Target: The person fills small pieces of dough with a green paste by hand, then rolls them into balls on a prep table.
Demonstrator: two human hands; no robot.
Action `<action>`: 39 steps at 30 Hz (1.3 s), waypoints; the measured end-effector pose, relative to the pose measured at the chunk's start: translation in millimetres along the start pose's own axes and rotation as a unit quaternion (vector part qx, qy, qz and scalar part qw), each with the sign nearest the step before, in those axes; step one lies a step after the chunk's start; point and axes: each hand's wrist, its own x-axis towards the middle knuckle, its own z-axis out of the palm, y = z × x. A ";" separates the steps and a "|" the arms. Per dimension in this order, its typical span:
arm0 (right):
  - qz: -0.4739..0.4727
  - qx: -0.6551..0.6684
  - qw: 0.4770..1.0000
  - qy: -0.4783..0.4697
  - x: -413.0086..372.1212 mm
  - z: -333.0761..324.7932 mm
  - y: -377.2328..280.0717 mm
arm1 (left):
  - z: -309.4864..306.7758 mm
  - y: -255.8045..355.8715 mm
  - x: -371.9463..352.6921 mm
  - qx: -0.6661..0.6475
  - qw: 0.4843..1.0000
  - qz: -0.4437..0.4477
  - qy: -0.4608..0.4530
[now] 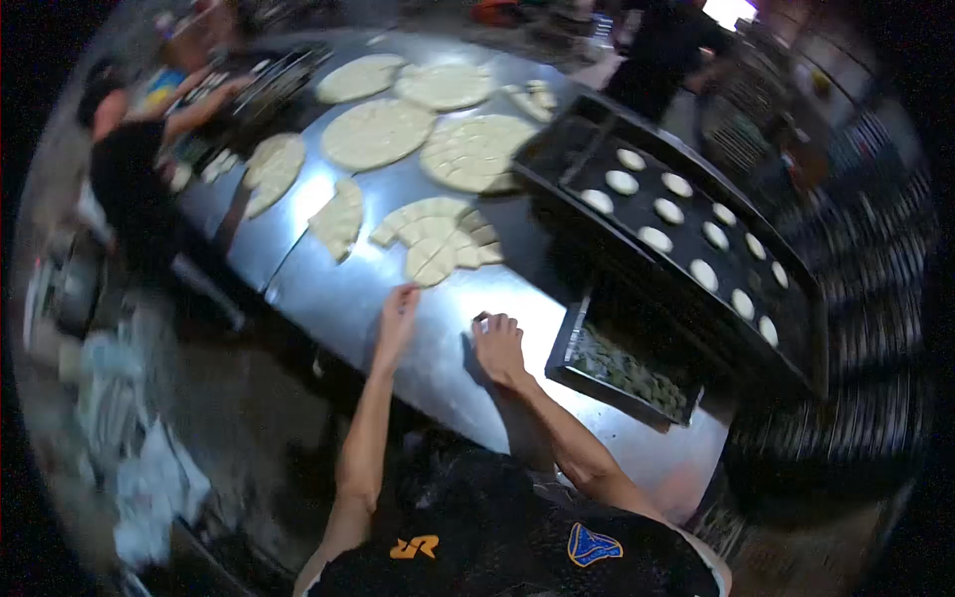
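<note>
My left hand [399,311] reaches to the near tip of a partly cut round of pale dough [436,237], its fingers pinched together at the dough's edge. To its right, my right hand [499,348] is low over the steel table with fingers bent and a little apart; I see nothing held in it. The dough round is scored into wedges and blocks, with part of its outline gone. A smaller cut piece of dough [339,219] lies to the left. Right of my right hand stands a dark metal tray [620,401] with many small greenish lumps inside.
Several large flat dough rounds [378,134] cover the far part of the steel table [398,368]. A long black baking tray [686,289] at the right carries rows of pale dough discs [668,211]. A co-worker [134,179] works at the left edge; another person [662,60] stands beyond the baking tray.
</note>
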 end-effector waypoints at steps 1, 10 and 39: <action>0.007 0.009 0.999 -0.034 -5.2 -4.1 4.9 | 5.6 -9.1 33.5 0.057 0.997 0.055 0.001; 0.047 0.297 0.946 -0.121 -87.3 -138.0 54.8 | 5.6 -69.3 134.4 0.161 0.985 0.053 -0.035; 0.106 0.487 0.865 -0.047 -80.5 -170.1 61.2 | 88.9 79.8 -102.1 -0.285 0.908 -0.202 -0.233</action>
